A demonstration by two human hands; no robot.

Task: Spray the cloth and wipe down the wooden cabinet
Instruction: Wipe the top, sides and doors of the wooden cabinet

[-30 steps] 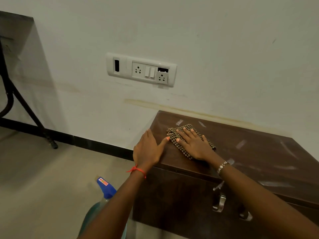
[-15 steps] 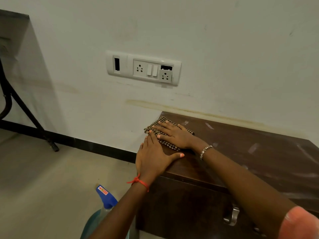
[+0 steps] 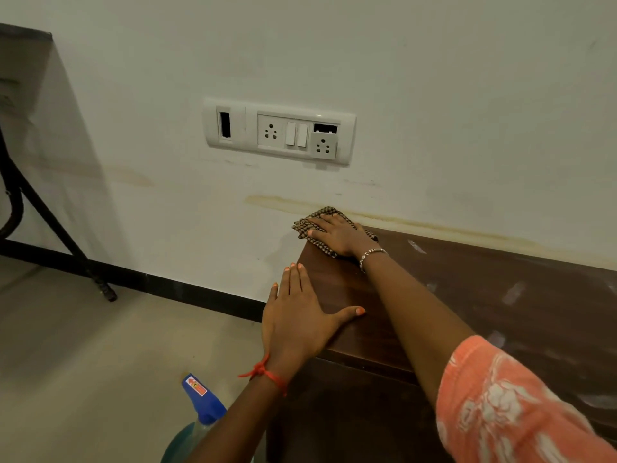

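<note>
Our cloth [image 3: 302,226] lies at the back left corner of the cabinet [image 3: 467,295] top, touching the wall. Our right hand [image 3: 337,235] presses it down with straight fingers and grips nothing. Our left hand [image 3: 297,322] rests flat on the near left edge. We judge the wiping underway, since pale streaks farther right show much is left. The spray bottle [image 3: 203,399] stands on the floor.

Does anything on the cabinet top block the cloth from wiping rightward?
Nothing visible. The cloth sits under the right hand at the back-left corner; the cabinet top to its right shows only pale smears. The left hand rests near the front-left edge, off that path.
</note>
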